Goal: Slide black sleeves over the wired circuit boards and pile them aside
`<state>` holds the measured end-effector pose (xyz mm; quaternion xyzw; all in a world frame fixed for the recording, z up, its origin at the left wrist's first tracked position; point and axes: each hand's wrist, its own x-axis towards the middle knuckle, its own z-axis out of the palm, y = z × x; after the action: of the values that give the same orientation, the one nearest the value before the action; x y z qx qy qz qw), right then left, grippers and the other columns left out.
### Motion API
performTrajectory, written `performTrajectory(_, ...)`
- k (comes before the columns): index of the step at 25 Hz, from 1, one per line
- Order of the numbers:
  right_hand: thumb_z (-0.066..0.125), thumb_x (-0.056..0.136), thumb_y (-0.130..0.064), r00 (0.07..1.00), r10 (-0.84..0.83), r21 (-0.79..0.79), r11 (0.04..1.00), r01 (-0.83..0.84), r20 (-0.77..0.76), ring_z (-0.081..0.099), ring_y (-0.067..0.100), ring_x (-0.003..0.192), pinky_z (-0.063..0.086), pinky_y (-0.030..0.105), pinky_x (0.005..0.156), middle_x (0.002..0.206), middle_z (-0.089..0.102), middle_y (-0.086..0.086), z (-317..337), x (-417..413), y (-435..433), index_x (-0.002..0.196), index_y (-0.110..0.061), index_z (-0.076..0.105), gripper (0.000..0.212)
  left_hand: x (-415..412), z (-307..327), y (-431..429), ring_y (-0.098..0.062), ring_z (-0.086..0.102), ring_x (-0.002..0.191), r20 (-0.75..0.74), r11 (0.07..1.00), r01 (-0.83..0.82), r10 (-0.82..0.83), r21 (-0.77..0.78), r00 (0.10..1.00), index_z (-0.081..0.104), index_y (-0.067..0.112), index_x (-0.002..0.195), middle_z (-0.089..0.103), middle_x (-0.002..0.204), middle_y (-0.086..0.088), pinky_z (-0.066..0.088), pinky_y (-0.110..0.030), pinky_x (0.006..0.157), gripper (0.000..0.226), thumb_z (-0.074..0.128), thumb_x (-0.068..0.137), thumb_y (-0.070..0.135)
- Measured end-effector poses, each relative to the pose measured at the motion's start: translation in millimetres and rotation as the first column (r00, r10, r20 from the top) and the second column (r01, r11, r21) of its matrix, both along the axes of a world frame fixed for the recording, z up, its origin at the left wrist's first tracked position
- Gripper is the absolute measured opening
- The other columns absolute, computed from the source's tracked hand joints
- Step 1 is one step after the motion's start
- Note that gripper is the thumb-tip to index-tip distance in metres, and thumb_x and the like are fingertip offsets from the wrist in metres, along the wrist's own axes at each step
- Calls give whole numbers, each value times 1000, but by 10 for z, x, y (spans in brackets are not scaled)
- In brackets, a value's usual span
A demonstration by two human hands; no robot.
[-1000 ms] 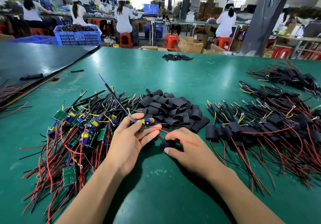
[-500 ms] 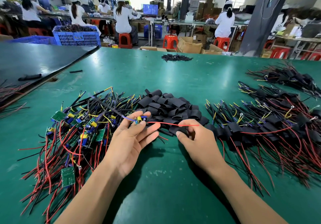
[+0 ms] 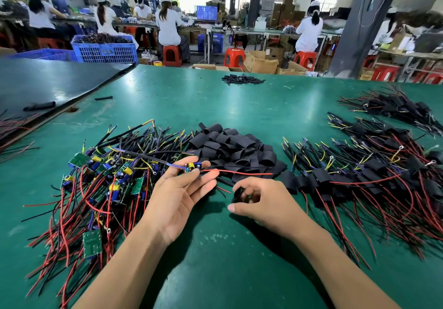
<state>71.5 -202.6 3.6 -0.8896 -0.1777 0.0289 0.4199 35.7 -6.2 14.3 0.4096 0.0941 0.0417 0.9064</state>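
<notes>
My left hand [image 3: 178,193] pinches a small wired circuit board [image 3: 193,166] at its fingertips, its red wire running right over the sleeve heap. My right hand [image 3: 261,202] holds a single black sleeve [image 3: 238,193] between curled fingers, just off the near edge of the heap of loose black sleeves [image 3: 236,149]. A tangle of bare green boards with red and black wires [image 3: 96,188] lies to the left. Boards wearing black sleeves [image 3: 359,179] are piled to the right.
The green table [image 3: 215,260] spreads under everything. More sleeved boards [image 3: 393,109] lie far right, a small black heap [image 3: 242,79] sits at the far edge, and a dark board [image 3: 48,85] covers the left corner. Workers sit at benches behind.
My right hand drew back from the sleeve heap toward me with one black sleeve in its fingers. My left hand stayed put with the board.
</notes>
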Motion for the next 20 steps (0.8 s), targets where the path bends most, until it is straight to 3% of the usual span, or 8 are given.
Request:
performTrajectory(3, 87, 71, -33, 999, -24, 37, 999, 23, 32, 56, -2, 62, 42, 7, 65, 76, 68, -16, -7, -17, 10, 88, -36, 72, 23, 3, 5, 4, -34, 73, 97, -18, 1000, 12, -12, 29, 1000, 61, 15, 112, 72, 117, -14, 62, -37, 76, 25, 50, 97, -1)
performTrajectory(6, 80, 81, -18, 999, -49, 260, 964, 53, -22, 67, 9, 64, 47, 14, 67, 80, 73, -16, -3, -5, 16, 96, -29, 72, 21, 6, 13, 23, -33, 74, 94, 7, 1000, -20, 20, 2, 1000, 62, 15, 109, 73, 113, -13, 62, -34, 69, 24, 51, 95, -2)
performTrajectory(8, 74, 87, -8, 997, -55, 440, 895, 76, -60, 67, 13, 64, 47, 16, 63, 81, 74, -4, 16, 41, -12, 101, -20, 74, 18, 10, 20, 54, -33, 74, 95, 39, 998, -65, 65, -11, 997, 64, 15, 104, 74, 109, -14, 62, -34, 72, 23, 52, 94, -3)
performTrajectory(12, 71, 89, -6, 991, -95, 681, 721, 131, -90, 63, 13, 63, 47, 18, 57, 84, 74, 1, 66, 115, -101, 101, -19, 76, 19, 31, 3, 88, -33, 73, 97, 60, 993, -116, 117, -27, 991, 63, 12, 104, 73, 106, -15, 61, -35, 79, 23, 52, 94, -5)
performTrajectory(20, 71, 87, -5, 979, -147, 806, 557, 200, -141, 60, 14, 59, 47, 21, 57, 82, 73, 7, 78, 151, -122, 107, -10, 74, 20, 38, 0, 97, -33, 73, 97, 56, 986, -158, 160, -44, 986, 62, 9, 104, 73, 105, -17, 61, -36, 81, 22, 51, 94, -6)
